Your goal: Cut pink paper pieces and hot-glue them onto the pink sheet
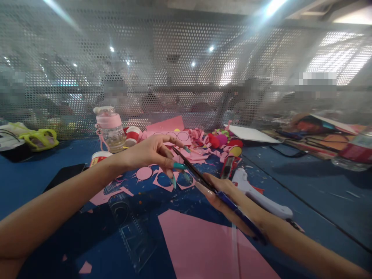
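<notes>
Scissors (194,170) lie in your right hand (225,195), which is wrapped around the blue handles, the dark blades slanting up and away toward your other hand. Your left hand (159,152) reaches across from the side, its fingers loosely bent and parted about the blade tips; you cannot tell from this view whether it grips or touches anything.

Below the blades, near your left fingertips, pink scraps (167,188) with round holes lie on the blue table (316,201), just beside a pink disc (144,173). Behind your left hand is a pink strip (183,136) with circles drawn on it. Closer to you, a large pink sheet (197,244) lies flat, with a clear stencil (135,236) to its left.

Beside your right forearm rests a white glue gun (258,195), with a box cutter (228,167) near it. A drinking bottle (112,133) with a pink lid stands farther back on your left.
</notes>
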### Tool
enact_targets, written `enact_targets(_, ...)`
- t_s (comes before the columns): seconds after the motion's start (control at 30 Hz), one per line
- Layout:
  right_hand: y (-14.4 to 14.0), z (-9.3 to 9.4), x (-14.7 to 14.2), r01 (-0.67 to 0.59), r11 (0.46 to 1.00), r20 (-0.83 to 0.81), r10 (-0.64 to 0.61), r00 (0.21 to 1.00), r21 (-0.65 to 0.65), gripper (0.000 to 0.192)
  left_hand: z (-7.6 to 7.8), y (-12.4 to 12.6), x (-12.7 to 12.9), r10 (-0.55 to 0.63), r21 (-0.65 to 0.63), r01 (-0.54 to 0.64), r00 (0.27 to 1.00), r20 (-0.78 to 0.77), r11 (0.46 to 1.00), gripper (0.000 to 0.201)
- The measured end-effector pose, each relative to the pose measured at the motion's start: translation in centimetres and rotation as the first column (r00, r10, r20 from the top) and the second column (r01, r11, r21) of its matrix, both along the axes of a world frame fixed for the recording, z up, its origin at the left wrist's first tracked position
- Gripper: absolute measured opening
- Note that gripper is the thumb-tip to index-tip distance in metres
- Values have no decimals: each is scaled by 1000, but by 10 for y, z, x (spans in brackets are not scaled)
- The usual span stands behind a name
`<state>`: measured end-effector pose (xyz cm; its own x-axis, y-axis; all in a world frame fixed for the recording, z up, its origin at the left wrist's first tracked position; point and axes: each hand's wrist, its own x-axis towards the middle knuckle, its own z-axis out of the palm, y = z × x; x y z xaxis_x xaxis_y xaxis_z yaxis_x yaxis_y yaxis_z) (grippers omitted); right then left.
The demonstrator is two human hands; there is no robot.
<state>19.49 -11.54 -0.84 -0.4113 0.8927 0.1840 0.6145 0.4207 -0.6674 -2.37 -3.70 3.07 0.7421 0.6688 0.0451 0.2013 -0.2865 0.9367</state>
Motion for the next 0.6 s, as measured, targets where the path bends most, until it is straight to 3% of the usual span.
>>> enact_targets(0.6, 1, -6, 0, -12, 999, 54, 11, 999, 32, 36, 1, 0, -1, -21, -48, 20, 1000, -17, 999, 61)
